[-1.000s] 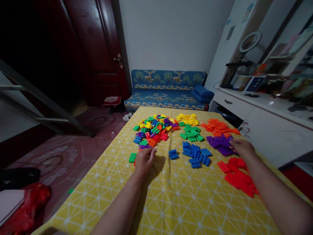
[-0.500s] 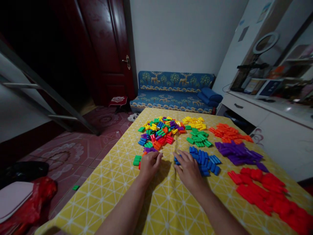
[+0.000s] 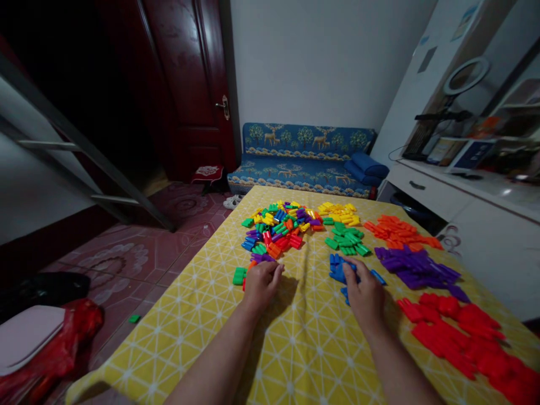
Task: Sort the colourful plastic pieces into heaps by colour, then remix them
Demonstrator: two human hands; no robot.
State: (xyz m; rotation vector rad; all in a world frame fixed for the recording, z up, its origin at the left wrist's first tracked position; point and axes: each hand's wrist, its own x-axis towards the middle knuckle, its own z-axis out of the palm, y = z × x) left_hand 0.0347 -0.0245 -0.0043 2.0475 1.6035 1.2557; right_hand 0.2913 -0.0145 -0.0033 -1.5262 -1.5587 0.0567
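Yellow-clothed table (image 3: 291, 349), patterned with white lines, as I see it standing here. At left, a multicoloured heap (image 3: 279, 229); beside it, far to near, yellow pieces (image 3: 341, 214), green pieces (image 3: 346, 239) and blue pieces (image 3: 336, 266); along the right, likewise, orange pieces (image 3: 395, 230), purple pieces (image 3: 417, 268) and red pieces (image 3: 449, 336).

We find open desk (image 3: 307, 306) between our left hand (image 3: 262, 282) and right hand (image 3: 366, 292); a mixed pile (image 3: 280, 229) bars passage beyond the left, purple pieces (image 3: 415, 267) outside the right.
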